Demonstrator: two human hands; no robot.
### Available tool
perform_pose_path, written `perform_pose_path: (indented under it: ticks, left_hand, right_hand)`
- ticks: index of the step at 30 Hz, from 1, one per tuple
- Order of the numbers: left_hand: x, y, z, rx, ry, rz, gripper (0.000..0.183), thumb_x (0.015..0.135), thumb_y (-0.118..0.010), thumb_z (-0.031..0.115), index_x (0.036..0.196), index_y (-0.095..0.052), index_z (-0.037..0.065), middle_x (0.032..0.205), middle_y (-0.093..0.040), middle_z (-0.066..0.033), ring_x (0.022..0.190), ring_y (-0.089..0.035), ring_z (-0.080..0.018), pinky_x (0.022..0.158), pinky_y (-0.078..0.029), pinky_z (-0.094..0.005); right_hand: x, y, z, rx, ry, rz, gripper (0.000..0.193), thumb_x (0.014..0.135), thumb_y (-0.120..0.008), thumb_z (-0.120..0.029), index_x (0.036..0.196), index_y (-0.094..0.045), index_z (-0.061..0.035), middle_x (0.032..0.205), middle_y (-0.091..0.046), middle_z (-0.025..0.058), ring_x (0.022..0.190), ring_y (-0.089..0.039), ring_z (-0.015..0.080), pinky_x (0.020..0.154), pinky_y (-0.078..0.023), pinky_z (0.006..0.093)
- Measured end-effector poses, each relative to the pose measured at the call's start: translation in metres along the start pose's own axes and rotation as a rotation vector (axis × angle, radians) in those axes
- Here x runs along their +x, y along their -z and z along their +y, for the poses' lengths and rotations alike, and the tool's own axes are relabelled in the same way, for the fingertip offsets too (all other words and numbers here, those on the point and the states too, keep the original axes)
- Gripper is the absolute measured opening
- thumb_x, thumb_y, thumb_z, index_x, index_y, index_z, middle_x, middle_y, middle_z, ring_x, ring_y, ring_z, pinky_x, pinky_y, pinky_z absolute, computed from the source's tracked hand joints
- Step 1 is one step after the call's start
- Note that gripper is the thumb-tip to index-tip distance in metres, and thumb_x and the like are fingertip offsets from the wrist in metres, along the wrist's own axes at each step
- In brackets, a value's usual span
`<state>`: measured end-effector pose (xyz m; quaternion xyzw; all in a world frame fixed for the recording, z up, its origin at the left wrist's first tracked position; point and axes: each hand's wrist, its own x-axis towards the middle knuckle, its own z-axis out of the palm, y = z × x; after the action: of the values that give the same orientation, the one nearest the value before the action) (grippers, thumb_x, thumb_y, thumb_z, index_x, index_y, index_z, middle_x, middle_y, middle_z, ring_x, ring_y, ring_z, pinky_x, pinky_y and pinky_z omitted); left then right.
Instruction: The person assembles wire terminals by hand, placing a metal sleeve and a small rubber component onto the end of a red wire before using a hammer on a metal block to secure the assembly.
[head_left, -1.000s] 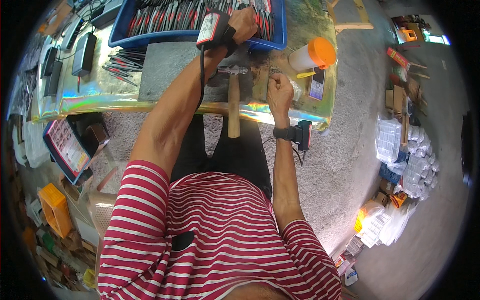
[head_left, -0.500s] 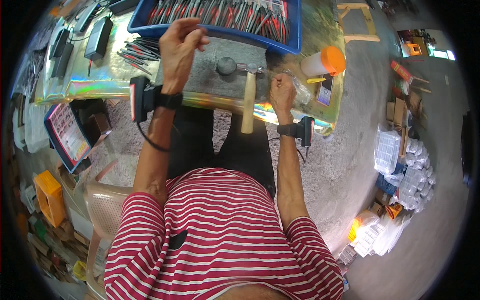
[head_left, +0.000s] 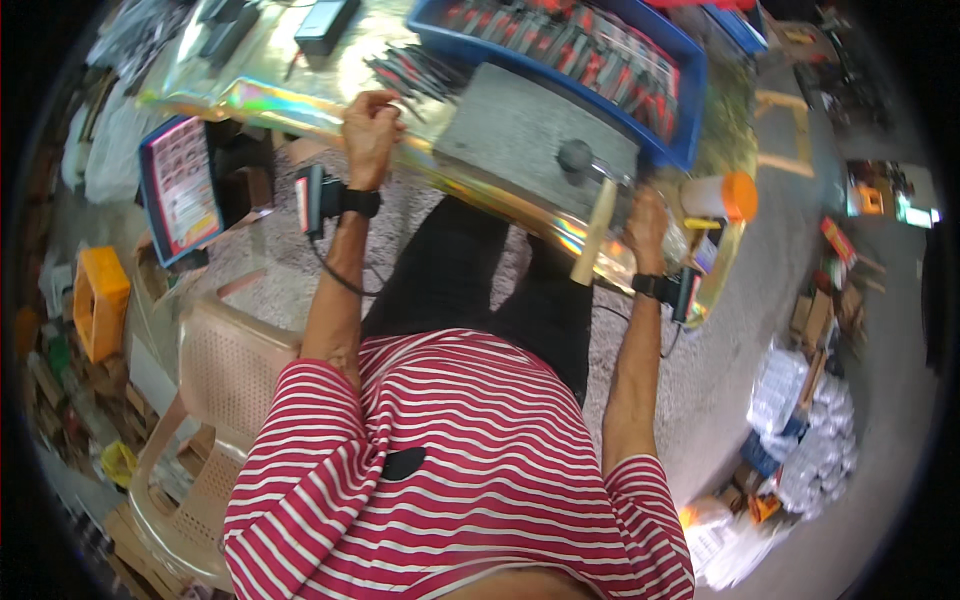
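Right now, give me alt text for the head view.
A seated person in a red striped shirt rests the closed left hand at a workbench edge, while the right hand sits beside a wooden-handled hammer lying on a grey slab.

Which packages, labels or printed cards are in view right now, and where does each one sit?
Printed card: left of the left hand, rectangular, blue-edged, red and white.
Bottle: beside the right hand, pale, orange cap.
Packets: floor at right, clear and white heap.
Blue tray: bench top, red-black packs.
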<state>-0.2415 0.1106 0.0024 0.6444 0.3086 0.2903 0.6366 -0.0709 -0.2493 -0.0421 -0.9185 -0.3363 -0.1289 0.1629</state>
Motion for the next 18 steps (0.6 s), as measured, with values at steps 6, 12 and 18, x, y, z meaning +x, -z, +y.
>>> perform_pose_path:
  ticks: [6,12,18]
  left_hand:
    - [0.015,0.002,-0.023,0.225,-0.026,0.144,0.021,0.067,-0.049,0.007,0.085,-0.055,-0.003,0.062,-0.057,-0.0131,0.057,-0.058,-0.0217,0.053,-0.046,-0.0313]
    - [0.027,-0.013,-0.014,0.649,-0.161,0.181,0.033,0.066,-0.062,0.015,0.089,-0.048,-0.004,0.068,-0.058,-0.0180,0.056,-0.058,-0.0264,0.051,-0.046,-0.0358]
    - [0.026,-0.025,0.000,0.875,-0.179,0.130,0.031,0.064,-0.056,0.008,0.086,-0.037,-0.002,0.063,-0.054,-0.0261,0.061,-0.056,-0.0413,0.056,-0.045,-0.0447]
  right_hand:
    - [0.012,0.016,-0.019,-0.037,-0.051,-0.027,0.009,0.068,-0.052,-0.009,0.067,-0.049,-0.0002,0.063,-0.051,0.0190,0.062,-0.051,0.0375,0.054,-0.039,0.0439]
    - [0.009,0.022,-0.034,0.275,-0.458,-0.059,0.015,0.068,-0.052,-0.005,0.059,-0.042,0.0024,0.052,-0.045,0.0149,0.049,-0.047,0.0243,0.048,-0.038,0.0382]
    - [0.001,0.028,-0.041,0.592,-0.626,0.049,0.013,0.071,-0.049,-0.003,0.060,-0.042,-0.0023,0.052,-0.043,0.0029,0.040,-0.041,0.0092,0.034,-0.034,0.0231]
